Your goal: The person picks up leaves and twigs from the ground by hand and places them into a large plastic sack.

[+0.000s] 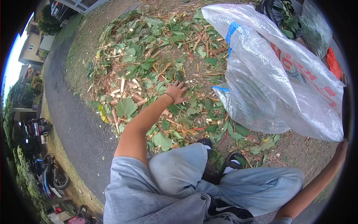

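Note:
My left hand (177,92) reaches down with its fingers spread over a heap of leaves and plant cuttings (147,67) on the ground. It seems to touch the leaves; no single piece is gripped. Out at the far right edge, my right hand (341,150) is closed on the bottom corner of a translucent white woven sack (268,86) with red print and a blue band. The sack hangs half spread, its mouth facing the heap. The fingers of the right hand are partly lost in the dark rim of the view.
Chopped pale stems (123,86) lie among the leaves. A black plastic bag (274,15) holding leaves and an orange-red bag (333,63) are beyond the sack. A paved lane (71,100) runs along the left, with motorbikes (52,175) parked past it. My bent knees are close below the heap.

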Demonstrator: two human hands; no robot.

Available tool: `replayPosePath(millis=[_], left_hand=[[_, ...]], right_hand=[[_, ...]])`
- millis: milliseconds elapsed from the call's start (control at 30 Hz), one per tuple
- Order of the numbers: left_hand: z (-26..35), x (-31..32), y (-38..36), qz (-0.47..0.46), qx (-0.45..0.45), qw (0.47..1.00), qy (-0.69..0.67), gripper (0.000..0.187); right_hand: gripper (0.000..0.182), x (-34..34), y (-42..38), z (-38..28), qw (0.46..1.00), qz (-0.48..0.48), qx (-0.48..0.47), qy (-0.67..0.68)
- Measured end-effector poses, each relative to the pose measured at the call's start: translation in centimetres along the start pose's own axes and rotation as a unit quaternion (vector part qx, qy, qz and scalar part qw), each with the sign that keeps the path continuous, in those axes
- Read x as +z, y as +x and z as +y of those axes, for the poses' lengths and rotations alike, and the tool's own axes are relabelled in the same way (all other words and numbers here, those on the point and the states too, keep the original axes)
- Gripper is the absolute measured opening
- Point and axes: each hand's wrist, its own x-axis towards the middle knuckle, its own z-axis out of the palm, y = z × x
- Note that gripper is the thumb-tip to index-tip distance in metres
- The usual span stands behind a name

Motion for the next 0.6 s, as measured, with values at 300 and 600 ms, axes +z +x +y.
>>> replayPosePath(millis=[300,600], left_hand=[[-1.1,3.8,-8.5,0.072,-0.028,0.997,0.002,0.061],[-0.6,3.5,-12.3,-0.02,-0.087,0.996,-0.025,0.061]], right_hand=[[0.026,1.6,0.5,-0.2,1.0,-0.014,0.005,-0.027],[0.032,0.6,0.9,1.2,0.999,-0.021,-0.009,-0.044]])
